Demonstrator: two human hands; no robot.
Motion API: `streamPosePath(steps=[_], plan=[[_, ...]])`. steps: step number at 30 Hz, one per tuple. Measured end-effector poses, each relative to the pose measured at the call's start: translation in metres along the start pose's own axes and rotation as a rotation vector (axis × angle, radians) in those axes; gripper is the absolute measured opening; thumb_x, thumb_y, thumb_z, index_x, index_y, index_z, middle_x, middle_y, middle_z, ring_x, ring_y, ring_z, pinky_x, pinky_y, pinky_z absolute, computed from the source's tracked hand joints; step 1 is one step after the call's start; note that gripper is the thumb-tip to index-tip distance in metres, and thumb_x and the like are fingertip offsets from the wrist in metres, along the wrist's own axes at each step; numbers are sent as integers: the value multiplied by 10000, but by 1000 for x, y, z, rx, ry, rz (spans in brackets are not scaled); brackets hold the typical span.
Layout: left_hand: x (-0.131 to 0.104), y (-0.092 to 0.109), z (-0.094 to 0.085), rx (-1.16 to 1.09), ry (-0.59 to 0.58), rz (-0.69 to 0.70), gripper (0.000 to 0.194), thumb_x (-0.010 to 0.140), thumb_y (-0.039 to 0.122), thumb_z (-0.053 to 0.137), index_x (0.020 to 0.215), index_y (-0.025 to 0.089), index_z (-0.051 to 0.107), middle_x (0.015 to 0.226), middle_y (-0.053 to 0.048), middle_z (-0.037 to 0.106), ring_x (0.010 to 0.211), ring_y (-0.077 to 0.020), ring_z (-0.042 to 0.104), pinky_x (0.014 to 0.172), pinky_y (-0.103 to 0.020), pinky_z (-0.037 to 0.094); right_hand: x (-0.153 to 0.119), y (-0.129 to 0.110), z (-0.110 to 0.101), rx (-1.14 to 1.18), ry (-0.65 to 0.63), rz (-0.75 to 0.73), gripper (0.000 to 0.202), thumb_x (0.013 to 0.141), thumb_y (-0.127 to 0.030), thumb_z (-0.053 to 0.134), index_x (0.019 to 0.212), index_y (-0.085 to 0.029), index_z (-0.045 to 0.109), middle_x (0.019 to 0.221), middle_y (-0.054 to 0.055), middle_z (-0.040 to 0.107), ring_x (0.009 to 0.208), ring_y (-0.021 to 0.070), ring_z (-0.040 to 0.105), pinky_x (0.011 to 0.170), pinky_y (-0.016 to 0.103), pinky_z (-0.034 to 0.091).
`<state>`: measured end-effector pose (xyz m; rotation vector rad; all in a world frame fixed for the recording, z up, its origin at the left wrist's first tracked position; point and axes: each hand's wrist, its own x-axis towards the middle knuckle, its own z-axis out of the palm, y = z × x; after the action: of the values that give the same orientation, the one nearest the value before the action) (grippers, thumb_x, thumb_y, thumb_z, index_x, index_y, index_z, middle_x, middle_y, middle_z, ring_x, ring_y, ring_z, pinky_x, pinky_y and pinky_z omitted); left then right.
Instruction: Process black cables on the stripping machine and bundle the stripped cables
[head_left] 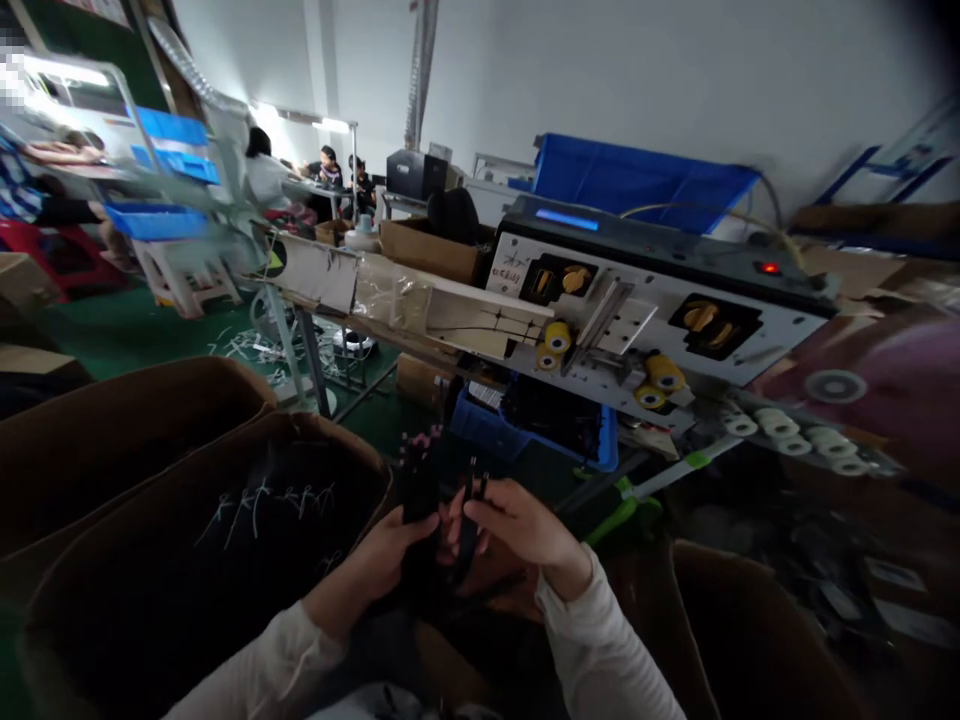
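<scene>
Low in the middle, my left hand is closed around a thick bundle of black cables that stands upright, with small pinkish ends at its top. Close beside it, my right hand pinches a few black cable ends with light tips pointing up. Both hands nearly touch, and the lower part of the bundle is lost in shadow. Left of my hands stands a large brown box with a dark inside, where several thin white ties show.
A wire-processing machine with yellow rollers stands on the bench ahead. Below it sits a blue bin of dark pieces. Another brown box is at my right. People work at tables at the far left.
</scene>
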<state>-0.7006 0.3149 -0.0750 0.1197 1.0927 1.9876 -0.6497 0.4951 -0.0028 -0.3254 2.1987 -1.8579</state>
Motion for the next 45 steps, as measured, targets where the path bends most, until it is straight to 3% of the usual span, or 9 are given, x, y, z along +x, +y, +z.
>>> streamPosePath(steps=[4, 9, 14, 16, 20, 24, 37, 41, 45], plan=[[6, -14, 10, -67, -94, -129, 308, 698, 269, 746, 939, 107, 641, 798, -114, 692, 753, -235, 663, 742, -365, 510, 13, 10, -2, -5, 143, 84, 308, 897, -433, 485, 989, -156, 583, 837, 50, 677, 697, 145, 661, 557, 229, 524], [5, -24, 6, -114, -111, -179, 328, 776, 271, 680, 1050, 111, 598, 870, -144, 699, 799, -264, 679, 752, -397, 513, 20, 29, -7, -63, 255, 87, 297, 904, -427, 460, 1008, -173, 572, 835, 40, 652, 652, 141, 630, 537, 251, 506], [3, -26, 1, -67, -103, -103, 281, 793, 275, 665, 1005, 98, 613, 921, -143, 679, 697, -197, 649, 651, -324, 505, 26, 40, -10, -370, 442, -135, 216, 891, -337, 499, 916, -186, 650, 1049, 72, 565, 1023, 187, 551, 914, 341, 449], [3, -27, 1, -60, -137, -59, 273, 799, 280, 659, 1002, 101, 623, 851, -110, 664, 627, -158, 609, 603, -295, 481, 28, 43, -9, -346, 441, -152, 212, 891, -333, 502, 945, -192, 651, 1066, 67, 560, 1051, 190, 537, 947, 345, 424], [1, -28, 1, -99, -193, -33, 212, 806, 260, 644, 966, 122, 630, 755, -45, 600, 588, -124, 551, 593, -283, 453, 27, 46, -6, -135, 359, -31, 245, 882, -377, 525, 1044, -213, 606, 910, 21, 612, 793, 146, 595, 696, 271, 502], [-1, -27, 1, -94, -199, -10, 190, 811, 257, 636, 943, 121, 626, 759, -43, 592, 596, -121, 548, 598, -279, 452, 22, 45, -1, -43, 363, 30, 307, 830, -405, 591, 1071, -217, 564, 849, 7, 587, 584, 109, 558, 443, 207, 443], [-2, -24, 1, -23, -114, -110, 304, 746, 285, 713, 968, 90, 643, 845, -124, 675, 720, -201, 645, 721, -351, 509, 23, 37, -5, -70, 495, 37, 128, 803, -288, 590, 883, -195, 551, 692, -36, 522, 485, 75, 497, 441, 198, 448], [-2, -25, 0, -7, -132, -72, 292, 751, 289, 708, 956, 91, 645, 817, -100, 653, 638, -159, 608, 644, -296, 480, 23, 35, -6, -12, 471, 14, 265, 795, -287, 593, 1047, -224, 540, 1006, 37, 589, 575, 82, 539, 441, 194, 477], [-1, -27, -3, -7, -174, -57, 280, 774, 281, 680, 988, 103, 647, 781, -68, 613, 623, -141, 573, 621, -280, 458, 23, 40, -10, 59, 385, 9, 680, 798, -278, 589, 1400, -313, 276, 1231, 80, 530, 564, 56, 530, 441, 190, 495]])
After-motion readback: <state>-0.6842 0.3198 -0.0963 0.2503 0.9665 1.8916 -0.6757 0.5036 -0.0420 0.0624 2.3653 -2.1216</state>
